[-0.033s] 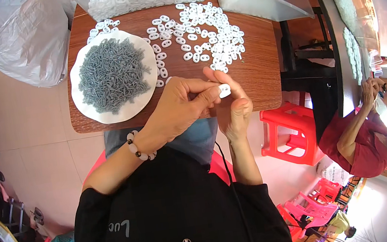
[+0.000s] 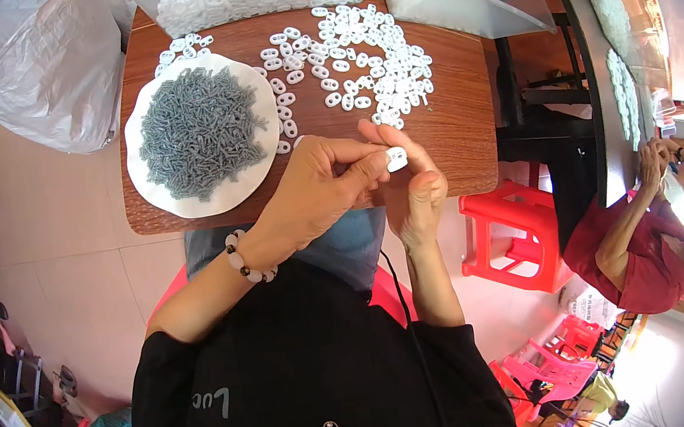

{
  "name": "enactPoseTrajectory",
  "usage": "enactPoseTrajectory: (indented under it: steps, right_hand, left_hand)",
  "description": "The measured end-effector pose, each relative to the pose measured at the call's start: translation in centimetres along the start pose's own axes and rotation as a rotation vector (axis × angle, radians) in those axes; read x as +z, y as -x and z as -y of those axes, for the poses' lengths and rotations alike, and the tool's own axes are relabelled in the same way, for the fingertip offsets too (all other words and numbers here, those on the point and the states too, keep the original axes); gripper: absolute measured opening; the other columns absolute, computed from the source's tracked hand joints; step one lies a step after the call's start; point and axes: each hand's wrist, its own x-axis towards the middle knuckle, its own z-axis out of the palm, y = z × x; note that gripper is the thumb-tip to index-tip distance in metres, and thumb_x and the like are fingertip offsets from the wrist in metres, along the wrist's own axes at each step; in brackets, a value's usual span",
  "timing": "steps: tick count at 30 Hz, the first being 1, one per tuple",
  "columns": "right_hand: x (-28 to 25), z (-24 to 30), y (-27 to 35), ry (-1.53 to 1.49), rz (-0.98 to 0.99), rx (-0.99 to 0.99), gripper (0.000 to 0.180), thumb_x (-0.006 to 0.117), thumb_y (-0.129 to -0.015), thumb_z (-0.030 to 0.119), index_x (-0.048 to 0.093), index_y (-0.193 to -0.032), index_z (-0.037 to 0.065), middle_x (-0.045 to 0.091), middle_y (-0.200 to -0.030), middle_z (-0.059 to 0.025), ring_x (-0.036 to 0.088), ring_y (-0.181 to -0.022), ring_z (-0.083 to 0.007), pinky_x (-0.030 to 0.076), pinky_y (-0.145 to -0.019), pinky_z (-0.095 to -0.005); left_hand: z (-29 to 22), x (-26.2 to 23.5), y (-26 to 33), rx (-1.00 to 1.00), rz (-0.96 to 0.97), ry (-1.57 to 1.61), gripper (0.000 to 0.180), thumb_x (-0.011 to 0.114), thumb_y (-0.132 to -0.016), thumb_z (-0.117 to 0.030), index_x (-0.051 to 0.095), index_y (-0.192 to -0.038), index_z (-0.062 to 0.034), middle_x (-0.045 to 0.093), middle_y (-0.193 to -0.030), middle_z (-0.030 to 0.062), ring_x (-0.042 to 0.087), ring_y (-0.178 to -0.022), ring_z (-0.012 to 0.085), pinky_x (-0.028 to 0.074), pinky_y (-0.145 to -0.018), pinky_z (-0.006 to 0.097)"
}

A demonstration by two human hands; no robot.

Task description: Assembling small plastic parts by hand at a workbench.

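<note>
Together, left hand [image 2: 317, 191] and right hand [image 2: 413, 190] fingers pinching small white oval plastic piece [image 2: 396, 159], wooden table [image 2: 452, 124]

Table [image 2: 454, 137]: reddish-brown wood grain, smooth with a faint sheen. Small oval pieces [image 2: 356, 63] scattered toward its far edge: white plastic, glossy. Heap of grey pins [image 2: 200, 133]: dull, metal-looking, on a matt white sheet [image 2: 183, 202], paper or foam. Bins [image 2: 496, 0] beyond far edge: clear plastic. Bag [image 2: 47, 71] off the left edge: translucent plastic film, crinkled.
</note>
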Motion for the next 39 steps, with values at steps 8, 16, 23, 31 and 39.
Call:
enactPoseTrajectory:
  steps: [8,16,23,31,39]
  right_hand:
    - [-0.2,0.8,-0.7,0.153,0.074,-0.002,0.046,0.062,-0.09,0.025,0.053,-0.122,-0.006,0.057,-0.118,-0.0193,0.055,-0.098,-0.0184,0.045,-0.086,-0.0297]
    - [0.3,3.2,-3.5,0.345,-0.016,-0.056,0.033,0.067,-0.085,0.018,0.062,-0.111,-0.003,0.066,-0.104,-0.0141,0.061,-0.088,-0.0154,0.047,-0.082,-0.0275]
    - [-5.2,9.5,-18.1,1.207,-0.268,-0.567,0.033,0.066,-0.083,0.014,0.063,-0.113,0.001,0.07,-0.087,-0.0092,0.062,-0.073,-0.0127,0.049,-0.069,-0.0266]
    - [-3.3,6.2,-14.7,1.223,-0.048,-0.191,0.013,0.06,-0.089,0.011,0.066,-0.087,0.0,0.066,-0.072,-0.002,0.056,-0.067,-0.0047,0.043,-0.059,-0.0216]
    - [-3.4,-0.4,-10.8,1.548,0.226,-0.12,0.016,0.066,-0.078,0.007,0.066,-0.094,0.007,0.061,-0.081,-0.0124,0.058,-0.077,-0.0277,0.047,-0.068,-0.0376]
  left_hand:
    - [0.6,-0.5,0.0,0.09,0.0,-0.03,0.023,0.057,-0.094,-0.018,0.067,-0.085,0.0004,0.052,-0.063,-0.0038,0.042,-0.058,0.0023,0.035,-0.051,0.019]
    - [0.1,-0.7,0.6,0.102,-0.091,-0.05,0.023,0.057,-0.094,-0.017,0.067,-0.085,0.002,0.05,-0.063,-0.0041,0.04,-0.057,0.002,0.034,-0.05,0.019]
    - [0.7,-2.9,3.0,-0.083,-0.048,0.018,0.019,0.053,-0.088,-0.014,0.063,-0.078,-0.0007,0.054,-0.065,-0.003,0.044,-0.057,0.0018,0.033,-0.05,0.017]
    - [0.9,-5.5,4.9,-0.086,-0.103,0.045,0.02,0.051,-0.087,-0.016,0.061,-0.075,-0.0035,0.053,-0.064,-0.0038,0.044,-0.057,0.0013,0.03,-0.049,0.017]
    - [1.1,-5.3,4.0,-0.142,-0.116,0.044,0.024,0.057,-0.091,-0.025,0.063,-0.081,-0.0042,0.053,-0.068,-0.0047,0.042,-0.06,0.0003,0.032,-0.052,0.015]
